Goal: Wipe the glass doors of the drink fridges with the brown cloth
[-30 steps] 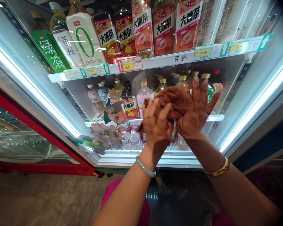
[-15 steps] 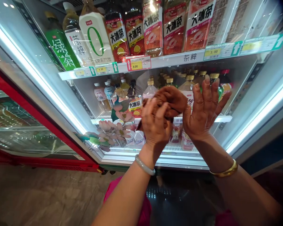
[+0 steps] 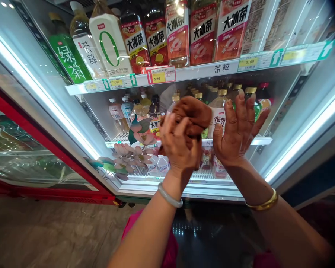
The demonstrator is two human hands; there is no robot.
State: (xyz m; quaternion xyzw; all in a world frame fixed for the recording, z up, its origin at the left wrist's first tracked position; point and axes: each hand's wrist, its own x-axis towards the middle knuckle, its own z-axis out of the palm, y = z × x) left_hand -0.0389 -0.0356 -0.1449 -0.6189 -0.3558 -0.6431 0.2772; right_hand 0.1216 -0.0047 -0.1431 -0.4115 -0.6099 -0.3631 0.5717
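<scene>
well, at the far left a red frame slants down beside the lit cooler. near the left end of its upper shelf stand a green-labelled bottle and a pale bottle with a big green zero; tea bottles in dark and orange-red follow along the front edge. lower down, flower decals show near the cooler's bottom left corner.

next comes the left hand, a pale bangle on its wrist, fingers curled round a bunched brown cloth. the cloth sits in front of the middle shelf, about halfway along its front edge, its folds bulging above the knuckles. further right, apart from the cloth, the right hand is flat, palm toward the cooler, fingers up and spread wide; whether it presses on anything, i cannot tell. a gold bangle circles that wrist.
</scene>
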